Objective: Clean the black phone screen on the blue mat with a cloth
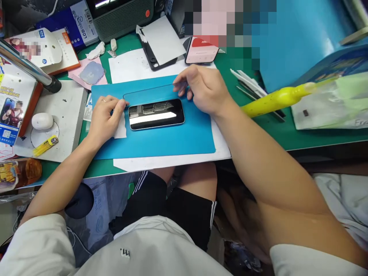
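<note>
Head view: your left hand [105, 117] and right hand [207, 87] pinch a thin sheet [149, 89] by its edges, likely sparing its face, at ten and one o'clock from the phone [156, 116] flat on the mat [161, 143].

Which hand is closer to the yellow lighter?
The left hand. It's to the right of the yellow lighter and a bit farther back. The right hand is much farther right, past the black phone.

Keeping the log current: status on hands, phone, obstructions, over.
Left hand and right hand hold clear sheet at opposite ends. Phone face-up on blue mat. White scrap by its left end.
</note>
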Demonstrator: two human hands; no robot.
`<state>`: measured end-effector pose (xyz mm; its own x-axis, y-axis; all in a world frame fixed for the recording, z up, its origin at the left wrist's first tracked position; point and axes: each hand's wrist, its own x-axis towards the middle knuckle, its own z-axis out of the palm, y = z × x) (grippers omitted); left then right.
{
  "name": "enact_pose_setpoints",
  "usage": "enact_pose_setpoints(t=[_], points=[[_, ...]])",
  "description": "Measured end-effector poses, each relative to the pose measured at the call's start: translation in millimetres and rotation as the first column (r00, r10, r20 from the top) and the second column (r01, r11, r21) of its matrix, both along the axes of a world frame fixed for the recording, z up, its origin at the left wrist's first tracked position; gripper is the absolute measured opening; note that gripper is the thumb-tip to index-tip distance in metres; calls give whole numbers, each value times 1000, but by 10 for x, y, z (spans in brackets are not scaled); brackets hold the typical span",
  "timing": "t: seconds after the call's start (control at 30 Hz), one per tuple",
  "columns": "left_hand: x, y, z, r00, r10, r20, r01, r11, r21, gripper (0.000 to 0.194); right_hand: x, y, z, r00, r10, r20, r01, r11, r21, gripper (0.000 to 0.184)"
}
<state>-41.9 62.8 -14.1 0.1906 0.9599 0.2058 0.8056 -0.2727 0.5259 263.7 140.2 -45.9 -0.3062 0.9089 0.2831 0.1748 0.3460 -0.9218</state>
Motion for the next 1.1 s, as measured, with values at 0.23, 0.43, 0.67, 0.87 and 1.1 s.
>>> enact_pose_setpoints(t=[0.23, 0.43, 0.67, 0.87, 1.1], points=[[-2, 78, -105, 999, -35, -14, 35, 999, 32, 55, -33, -41, 17, 990, -115, 77, 108, 990, 86, 84], [-28, 121, -149, 996, -77, -54, 77, 997, 2, 51, -81, -109, 91, 979, -141, 149, 113, 977, 178, 78], [-56, 112, -163, 995, -91, -45, 88, 995, -55, 61, -157, -110, 76, 959, -228, 170, 200, 966, 165, 80], [76, -180, 52, 963, -77, -257, 75, 997, -19, 56, -79, -33, -31, 953, -273, 131, 233, 937, 259, 75], [6, -377, 305, 852, -30, -523, 51, 998, 25, 31, 2, -46, 100, 942, -249, 226, 137, 898, 418, 70]])
